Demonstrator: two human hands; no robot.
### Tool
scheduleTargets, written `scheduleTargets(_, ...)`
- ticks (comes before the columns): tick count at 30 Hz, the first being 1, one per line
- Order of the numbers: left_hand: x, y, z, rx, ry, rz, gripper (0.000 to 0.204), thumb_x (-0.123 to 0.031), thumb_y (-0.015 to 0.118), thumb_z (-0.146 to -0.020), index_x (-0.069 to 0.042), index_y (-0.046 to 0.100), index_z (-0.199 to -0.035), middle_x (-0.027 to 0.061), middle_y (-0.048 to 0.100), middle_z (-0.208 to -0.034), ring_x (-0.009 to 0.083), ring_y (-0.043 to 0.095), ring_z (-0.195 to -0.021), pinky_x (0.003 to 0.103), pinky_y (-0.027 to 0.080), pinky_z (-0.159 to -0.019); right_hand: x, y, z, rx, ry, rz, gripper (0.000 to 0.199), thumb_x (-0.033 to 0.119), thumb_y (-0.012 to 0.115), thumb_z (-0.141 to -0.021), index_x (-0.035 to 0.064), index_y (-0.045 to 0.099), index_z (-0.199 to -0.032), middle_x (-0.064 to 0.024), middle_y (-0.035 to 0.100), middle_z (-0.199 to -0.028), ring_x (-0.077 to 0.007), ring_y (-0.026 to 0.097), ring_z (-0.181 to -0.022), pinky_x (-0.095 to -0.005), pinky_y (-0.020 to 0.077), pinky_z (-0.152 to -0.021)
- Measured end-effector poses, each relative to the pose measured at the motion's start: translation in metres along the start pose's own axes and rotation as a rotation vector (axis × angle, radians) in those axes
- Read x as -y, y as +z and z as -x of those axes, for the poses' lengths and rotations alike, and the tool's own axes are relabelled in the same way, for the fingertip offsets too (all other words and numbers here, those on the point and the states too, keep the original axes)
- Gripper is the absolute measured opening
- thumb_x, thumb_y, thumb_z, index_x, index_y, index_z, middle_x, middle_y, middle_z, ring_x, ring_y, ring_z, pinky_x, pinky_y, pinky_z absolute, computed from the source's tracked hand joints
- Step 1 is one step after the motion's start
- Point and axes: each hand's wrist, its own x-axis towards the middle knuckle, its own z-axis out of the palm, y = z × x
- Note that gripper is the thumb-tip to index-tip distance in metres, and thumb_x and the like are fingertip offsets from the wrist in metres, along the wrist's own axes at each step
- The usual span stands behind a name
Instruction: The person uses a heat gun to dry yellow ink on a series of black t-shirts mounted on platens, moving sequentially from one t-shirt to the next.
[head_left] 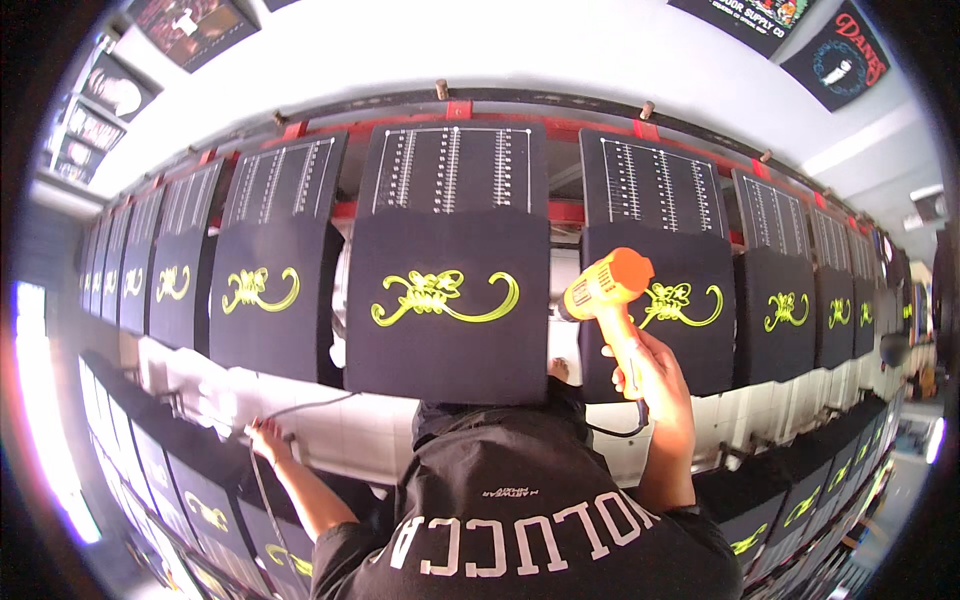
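Note:
My right hand [657,380] is wrapped round the handle of an orange-yellow heat gun [608,285]. The gun is raised over the left part of the black shirt panel [655,365] right of centre, hiding some of its neon-yellow print [690,303]. Its dark nozzle faces left, toward the gap beside the middle black panel [450,360], which bears a similar scroll-like print [440,296]. A dark cord [628,433] hangs from the handle. Low on the left, my left hand [267,437] is closed round a thin cable [310,404].
Black boards with white ruler marks [452,170] line a red and black rail [540,100], each carrying black fabric. More printed panels [205,510] stand in a second row behind me on both sides. Framed pictures [195,30] hang on the white wall.

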Motion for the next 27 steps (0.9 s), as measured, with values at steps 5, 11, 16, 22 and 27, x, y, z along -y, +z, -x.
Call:
scheduleTargets(5, -0.092, -0.026, -0.135, -0.078, 0.080, -0.014, 0.051, -0.048, 0.036, -0.101, -0.009, 0.058, -0.124, 0.0100, 0.065, -0.105, 0.0217, 0.062, -0.096, 0.039, 0.050, -0.078, -0.002, 0.106, -0.033, -0.073, -0.005, -0.097, 0.045, 0.039, 0.058, -0.096, 0.0000, 0.058, -0.119, -0.0030, 0.063, -0.087, -0.0077, 0.057, -0.063, -0.0199, 0.0441, -0.049)
scheduleTargets(11, -0.132, -0.002, -0.221, 0.146, 0.113, -0.120, 0.059, -0.055, 0.033, -0.100, -0.012, 0.047, -0.139, 0.0120, 0.059, -0.127, 0.0279, 0.056, -0.117, 0.042, 0.042, -0.098, 0.011, 0.164, -0.058, -0.151, -0.033, 0.127, 0.038, 0.032, 0.054, -0.099, -0.0005, 0.057, -0.120, -0.0058, 0.062, -0.093, -0.0086, 0.059, -0.065, -0.0221, 0.0477, -0.052)
scheduleTargets(16, -0.093, 0.067, -0.249, 0.186, 0.070, -0.153, 0.072, -0.064, 0.040, -0.096, -0.010, 0.042, -0.144, 0.0103, 0.051, -0.139, 0.0274, 0.049, -0.123, 0.044, 0.039, -0.100, 0.009, 0.177, -0.061, -0.197, -0.014, 0.140, 0.041, 0.032, 0.056, -0.098, 0.0000, 0.055, -0.124, -0.0062, 0.062, -0.094, -0.0077, 0.057, -0.064, -0.0205, 0.0450, -0.049)
scheduleTargets(22, -0.063, 0.119, -0.246, 0.156, 0.389, -0.221, 0.068, -0.051, 0.035, -0.103, 0.000, 0.037, -0.146, 0.0187, 0.042, -0.148, 0.0299, 0.045, -0.132, 0.040, 0.035, -0.110, 0.006, 0.184, -0.056, -0.192, -0.002, 0.129, 0.035, 0.028, 0.051, -0.101, 0.0006, 0.055, -0.123, -0.0028, 0.062, -0.091, -0.0077, 0.058, -0.063, -0.0224, 0.0479, -0.052)
scheduleTargets(27, -0.058, 0.126, -0.242, 0.059, 0.551, -0.268, 0.063, -0.046, 0.037, -0.104, 0.004, 0.039, -0.143, 0.0226, 0.042, -0.146, 0.0326, 0.047, -0.128, 0.041, 0.036, -0.109, 0.002, 0.186, -0.061, -0.197, -0.004, 0.104, 0.034, 0.026, 0.050, -0.101, 0.0006, 0.054, -0.124, -0.0029, 0.061, -0.091, -0.0072, 0.057, -0.063, -0.0222, 0.0488, -0.054)
